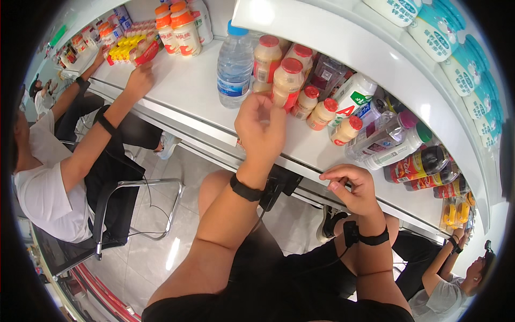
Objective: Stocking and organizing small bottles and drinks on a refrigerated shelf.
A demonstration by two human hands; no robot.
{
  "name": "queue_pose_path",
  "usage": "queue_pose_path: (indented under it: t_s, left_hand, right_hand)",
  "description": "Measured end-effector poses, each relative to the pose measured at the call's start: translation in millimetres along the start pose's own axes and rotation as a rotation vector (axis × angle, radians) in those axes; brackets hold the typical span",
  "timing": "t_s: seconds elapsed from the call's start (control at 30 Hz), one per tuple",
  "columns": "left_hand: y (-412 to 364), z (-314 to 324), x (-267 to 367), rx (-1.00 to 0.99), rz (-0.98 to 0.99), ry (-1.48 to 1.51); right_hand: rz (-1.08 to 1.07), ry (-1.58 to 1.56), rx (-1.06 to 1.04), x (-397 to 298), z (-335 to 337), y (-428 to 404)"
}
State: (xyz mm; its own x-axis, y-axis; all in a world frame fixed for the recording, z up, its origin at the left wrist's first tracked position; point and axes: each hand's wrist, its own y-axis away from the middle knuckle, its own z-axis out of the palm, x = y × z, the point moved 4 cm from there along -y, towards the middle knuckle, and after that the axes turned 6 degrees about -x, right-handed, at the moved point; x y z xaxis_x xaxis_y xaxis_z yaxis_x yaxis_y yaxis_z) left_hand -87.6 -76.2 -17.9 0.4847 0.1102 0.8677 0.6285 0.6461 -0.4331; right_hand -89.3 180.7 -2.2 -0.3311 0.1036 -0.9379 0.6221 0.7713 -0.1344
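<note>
My left hand (261,124) is at the shelf's front, its thumb and curled fingers against the lower left side of a red-capped bottle of beige drink (288,82). Whether the fingers grip it is hard to tell. A clear water bottle with a blue cap (234,66) stands just left of that bottle. My right hand (352,185) is over the shelf's front edge, fingers bent, thumb and forefinger apart, holding nothing. Above it stand small red-capped bottles (347,131), a white bottle with a green and red label (354,96) and a clear bottle with a purple cap (378,137).
Cola bottles (418,164) and yellow items (454,215) stand farther right on the white shelf (193,88). An upper shelf (322,32) overhangs the bottles. At left, a seated co-worker's hand (140,80) is near a red and yellow pack (132,50). Another person (446,290) sits at right.
</note>
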Motion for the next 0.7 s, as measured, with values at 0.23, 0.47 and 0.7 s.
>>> queue_pose_path:
  t_s: [0.23,0.47,0.7]
  left_hand:
    - [-1,3,23,0.056,0.159,-0.055]
    - [-9,18,44,-0.020,0.418,-0.463]
    - [-7,19,36,-0.025,0.361,-0.510]
  right_hand:
    - [-0.003,-0.007,0.002,1,0,0]
    - [-0.005,0.016,-0.005,-2,1,-1]
    - [-0.002,0.018,-0.003,-2,0,0]
